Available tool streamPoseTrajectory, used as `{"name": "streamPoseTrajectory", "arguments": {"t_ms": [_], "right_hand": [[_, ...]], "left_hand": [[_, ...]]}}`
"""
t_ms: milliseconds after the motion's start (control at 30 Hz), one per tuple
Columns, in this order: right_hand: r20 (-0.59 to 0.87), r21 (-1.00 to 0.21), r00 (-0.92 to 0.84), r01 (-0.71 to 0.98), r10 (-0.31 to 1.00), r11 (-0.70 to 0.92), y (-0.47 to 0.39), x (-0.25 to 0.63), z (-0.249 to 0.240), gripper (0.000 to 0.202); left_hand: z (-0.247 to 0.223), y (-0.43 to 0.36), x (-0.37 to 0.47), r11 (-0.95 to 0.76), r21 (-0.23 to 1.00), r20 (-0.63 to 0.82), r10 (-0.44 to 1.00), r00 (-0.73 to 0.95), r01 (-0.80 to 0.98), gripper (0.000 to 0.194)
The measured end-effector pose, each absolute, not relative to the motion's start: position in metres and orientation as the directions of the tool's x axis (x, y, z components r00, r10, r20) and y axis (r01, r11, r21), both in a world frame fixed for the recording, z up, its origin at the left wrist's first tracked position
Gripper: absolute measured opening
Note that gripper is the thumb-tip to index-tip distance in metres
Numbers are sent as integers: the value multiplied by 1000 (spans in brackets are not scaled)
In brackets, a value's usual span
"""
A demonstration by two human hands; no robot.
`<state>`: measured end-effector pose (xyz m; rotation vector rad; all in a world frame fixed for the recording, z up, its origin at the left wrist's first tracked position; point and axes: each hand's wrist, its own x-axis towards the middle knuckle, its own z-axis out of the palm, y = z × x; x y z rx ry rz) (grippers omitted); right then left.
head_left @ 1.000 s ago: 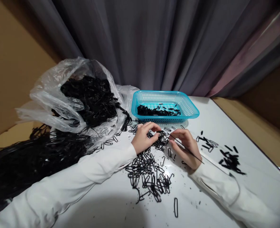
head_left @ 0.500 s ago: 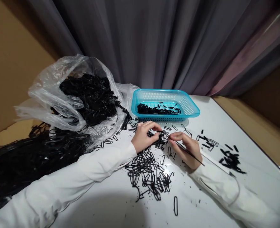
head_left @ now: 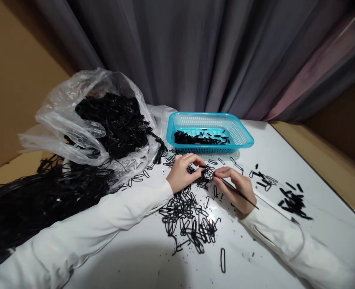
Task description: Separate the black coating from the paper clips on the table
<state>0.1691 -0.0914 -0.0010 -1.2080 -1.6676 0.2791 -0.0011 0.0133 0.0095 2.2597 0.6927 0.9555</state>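
My left hand (head_left: 183, 172) is closed in a pinch, thumb and forefinger meeting on a small black strip piece (head_left: 203, 166). Held like a pen, a slim dark tool that looks like tweezers (head_left: 239, 192) lies in my right hand (head_left: 236, 186), its tip at the left fingertips. The exact contact between tip and piece is too small to make out. Beneath and between both hands is a pile of thin black loops (head_left: 192, 220), spread over the white table (head_left: 243, 257).
A blue basket (head_left: 210, 148) holding short black pieces stands behind my hands. At left, a clear plastic bag (head_left: 57, 104) of black strips lies open beside a heap of long black strands (head_left: 45, 196). Short black pieces (head_left: 294, 204) lie in a small pile at right.
Almost nothing differs. My right hand and the tool have shifted very slightly; the left hand keeps its pinch in the same place.
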Motion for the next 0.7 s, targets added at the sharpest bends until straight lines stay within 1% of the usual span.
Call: {"name": "streamPoseTrajectory", "arguments": {"t_ms": [233,400,533,700], "right_hand": [[592,-651,6,593,806,474,-92,168,1,6],[600,-616,-16,629,799,475,-92,168,0,7],[617,-552,-63,676,784,488,-93,169,0,10],[641,-415,-174,741,748,528,-96,168,4,12]], "left_hand": [[10,13,-1,-690,683,451,655,606,238,14],[10,13,-1,-686,687,443,656,611,239,13],[9,13,-1,-681,693,438,659,611,238,12],[9,13,-1,-668,707,432,667,607,232,10]]}}
